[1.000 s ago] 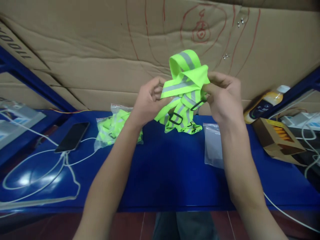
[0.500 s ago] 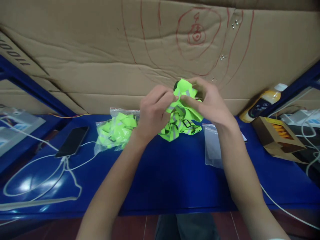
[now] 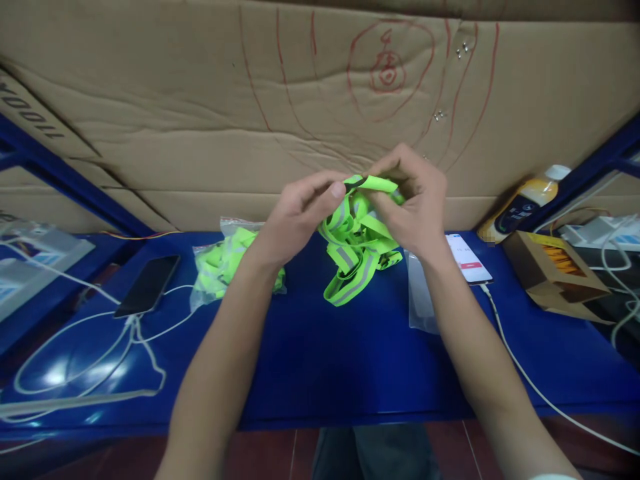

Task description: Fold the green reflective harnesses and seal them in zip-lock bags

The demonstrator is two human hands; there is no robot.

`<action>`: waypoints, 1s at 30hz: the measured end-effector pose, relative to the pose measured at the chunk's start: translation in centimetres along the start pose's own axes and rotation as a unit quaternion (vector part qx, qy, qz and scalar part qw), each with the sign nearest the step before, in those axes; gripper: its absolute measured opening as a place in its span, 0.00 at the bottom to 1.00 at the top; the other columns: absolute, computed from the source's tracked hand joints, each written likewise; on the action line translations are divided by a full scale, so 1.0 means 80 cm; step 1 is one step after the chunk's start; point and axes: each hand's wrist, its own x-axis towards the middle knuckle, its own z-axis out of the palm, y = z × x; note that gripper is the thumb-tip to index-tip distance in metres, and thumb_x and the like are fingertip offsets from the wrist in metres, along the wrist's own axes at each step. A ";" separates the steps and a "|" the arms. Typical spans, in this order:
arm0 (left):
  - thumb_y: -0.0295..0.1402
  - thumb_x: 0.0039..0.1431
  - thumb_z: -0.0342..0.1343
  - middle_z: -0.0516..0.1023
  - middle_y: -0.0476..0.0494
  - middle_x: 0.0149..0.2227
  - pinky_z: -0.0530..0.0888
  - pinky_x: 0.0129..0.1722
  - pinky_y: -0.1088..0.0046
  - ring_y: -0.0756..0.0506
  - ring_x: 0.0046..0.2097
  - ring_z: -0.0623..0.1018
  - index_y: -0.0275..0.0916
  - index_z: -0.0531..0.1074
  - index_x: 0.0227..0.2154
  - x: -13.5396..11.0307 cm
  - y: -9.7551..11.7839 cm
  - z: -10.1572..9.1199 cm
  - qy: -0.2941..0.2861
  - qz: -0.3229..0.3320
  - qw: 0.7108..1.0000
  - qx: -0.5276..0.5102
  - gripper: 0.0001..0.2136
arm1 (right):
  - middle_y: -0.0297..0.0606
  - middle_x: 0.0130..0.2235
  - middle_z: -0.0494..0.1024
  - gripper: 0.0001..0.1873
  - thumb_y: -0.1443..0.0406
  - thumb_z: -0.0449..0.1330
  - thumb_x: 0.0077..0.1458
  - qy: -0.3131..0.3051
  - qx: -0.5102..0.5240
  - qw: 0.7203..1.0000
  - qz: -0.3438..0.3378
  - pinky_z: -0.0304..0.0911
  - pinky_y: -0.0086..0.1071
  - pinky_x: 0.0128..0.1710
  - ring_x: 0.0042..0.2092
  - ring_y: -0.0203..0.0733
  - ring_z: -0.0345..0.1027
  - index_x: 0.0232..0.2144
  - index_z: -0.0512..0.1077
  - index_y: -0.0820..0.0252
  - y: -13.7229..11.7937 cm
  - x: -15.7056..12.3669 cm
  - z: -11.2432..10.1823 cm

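A neon-yellow reflective strap harness (image 3: 356,257) with grey stripes and black buckles hangs bunched between both hands above the blue table (image 3: 320,360). My left hand (image 3: 297,217) pinches its upper edge with thumb and fingers closed. My right hand (image 3: 410,200) grips the same upper part from the right, fingers curled around the straps. The lower loops dangle down to the table top.
A clear bag of more neon straps (image 3: 227,263) lies to the left, an empty clear bag (image 3: 423,297) to the right. A dark phone (image 3: 147,285) with white cables sits left; a lit phone (image 3: 467,257), an open cardboard box (image 3: 555,273) and a bottle (image 3: 525,203) sit right. A cardboard wall stands behind.
The harness was held spread and high, then crumpled together between the hands; now its loops hang loose lower down. The lit phone at the right has come into sight.
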 end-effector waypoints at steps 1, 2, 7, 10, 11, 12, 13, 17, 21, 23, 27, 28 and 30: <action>0.57 0.69 0.60 0.83 0.42 0.50 0.81 0.46 0.63 0.41 0.49 0.84 0.46 0.81 0.50 0.000 0.001 0.001 0.003 -0.005 1.000 0.006 0.21 | 0.34 0.37 0.81 0.03 0.65 0.64 0.61 0.002 -0.006 1.000 -0.009 0.78 0.43 0.49 0.41 0.45 0.79 0.34 0.74 0.50 -0.002 -0.001 0.001; 0.56 0.68 0.62 0.84 0.42 0.48 0.80 0.44 0.64 0.41 0.46 0.84 0.45 0.82 0.48 0.000 0.003 0.002 -0.002 -0.009 1.000 0.008 0.20 | 0.34 0.37 0.81 0.04 0.67 0.63 0.60 0.001 -0.012 1.000 -0.018 0.77 0.42 0.49 0.42 0.45 0.79 0.35 0.74 0.50 -0.003 -0.002 0.002; 0.46 0.57 0.75 0.85 0.41 0.49 0.83 0.48 0.60 0.38 0.50 0.85 0.43 0.81 0.50 -0.006 0.022 -0.001 -0.040 -0.026 0.999 0.010 0.22 | 0.32 0.40 0.82 0.14 0.73 0.60 0.55 -0.060 0.004 0.998 -0.028 0.77 0.41 0.50 0.45 0.43 0.80 0.40 0.76 0.50 -0.007 -0.001 0.000; 0.42 0.56 0.75 0.85 0.41 0.52 0.82 0.55 0.56 0.37 0.55 0.84 0.43 0.81 0.51 -0.009 0.028 0.003 -0.022 0.000 0.998 0.050 0.22 | 0.33 0.43 0.83 0.15 0.73 0.61 0.54 -0.079 0.044 0.996 -0.011 0.78 0.40 0.48 0.45 0.43 0.81 0.42 0.75 0.50 -0.009 0.002 -0.003; 0.41 0.57 0.75 0.85 0.42 0.52 0.82 0.56 0.56 0.37 0.55 0.84 0.43 0.81 0.51 -0.009 0.029 0.005 -0.007 0.014 0.997 0.076 0.21 | 0.34 0.44 0.83 0.15 0.72 0.63 0.55 -0.079 0.048 0.996 -0.003 0.78 0.40 0.49 0.46 0.44 0.80 0.43 0.75 0.50 -0.010 0.004 -0.003; 0.41 0.58 0.74 0.85 0.42 0.51 0.81 0.56 0.56 0.38 0.54 0.84 0.43 0.81 0.51 -0.010 0.029 0.009 0.015 0.029 0.994 0.107 0.20 | 0.35 0.45 0.83 0.13 0.70 0.64 0.55 -0.076 0.043 0.996 0.008 0.78 0.40 0.49 0.47 0.44 0.80 0.43 0.75 0.50 -0.009 0.004 -0.004; 0.42 0.60 0.73 0.85 0.42 0.50 0.81 0.56 0.57 0.39 0.52 0.84 0.43 0.82 0.49 -0.010 0.029 0.012 0.040 0.044 0.988 0.140 0.17 | 0.35 0.44 0.83 0.11 0.67 0.66 0.57 -0.066 0.032 0.997 0.019 0.78 0.41 0.50 0.47 0.45 0.80 0.43 0.75 0.51 -0.008 0.005 -0.003; 0.43 0.61 0.71 0.84 0.42 0.52 0.80 0.51 0.59 0.39 0.51 0.83 0.44 0.78 0.55 -0.009 0.022 0.024 0.026 0.063 0.976 0.206 0.21 | 0.36 0.36 0.82 0.11 0.54 0.65 0.64 0.013 0.005 0.999 0.047 0.79 0.42 0.45 0.43 0.46 0.80 0.36 0.74 0.52 0.000 0.005 0.003; 0.39 0.64 0.67 0.84 0.44 0.47 0.78 0.49 0.59 0.39 0.48 0.81 0.42 0.77 0.49 -0.002 0.005 0.023 -0.036 0.020 0.978 0.206 0.14 | 0.37 0.37 0.83 0.14 0.50 0.65 0.66 0.049 0.007 0.998 0.031 0.78 0.42 0.43 0.44 0.47 0.81 0.36 0.76 0.51 0.006 0.008 0.000; 0.36 0.64 0.65 0.82 0.47 0.38 0.77 0.43 0.64 0.43 0.41 0.80 0.41 0.78 0.40 0.002 -0.003 0.016 0.008 0.009 0.987 0.161 0.06 | 0.37 0.37 0.83 0.14 0.50 0.66 0.65 0.058 0.005 0.998 0.032 0.78 0.42 0.44 0.45 0.48 0.81 0.37 0.78 0.51 0.010 0.010 -0.006; 0.39 0.60 0.69 0.74 0.50 0.29 0.69 0.29 0.69 0.49 0.28 0.73 0.41 0.75 0.33 0.008 -0.015 0.000 0.127 -0.044 0.991 0.008 0.10 | 0.35 0.32 0.80 0.17 0.48 0.67 0.64 0.069 0.023 0.996 0.059 0.77 0.41 0.41 0.42 0.48 0.80 0.33 0.77 0.53 0.024 0.013 -0.011; 0.42 0.61 0.69 0.73 0.50 0.28 0.69 0.27 0.69 0.48 0.27 0.72 0.41 0.74 0.32 0.009 -0.018 -0.004 0.148 -0.063 0.987 -0.029 0.12 | 0.35 0.32 0.80 0.18 0.48 0.68 0.64 0.059 0.028 0.996 0.069 0.77 0.40 0.40 0.41 0.47 0.80 0.32 0.77 0.54 0.027 0.013 -0.009; 0.49 0.64 0.65 0.73 0.48 0.27 0.72 0.28 0.65 0.46 0.28 0.75 0.42 0.73 0.33 0.012 -0.029 -0.013 0.162 -0.085 0.981 -0.061 0.16 | 0.36 0.34 0.81 0.20 0.46 0.68 0.63 0.036 0.029 0.996 0.080 0.76 0.38 0.39 0.39 0.44 0.78 0.33 0.77 0.55 0.030 0.013 -0.003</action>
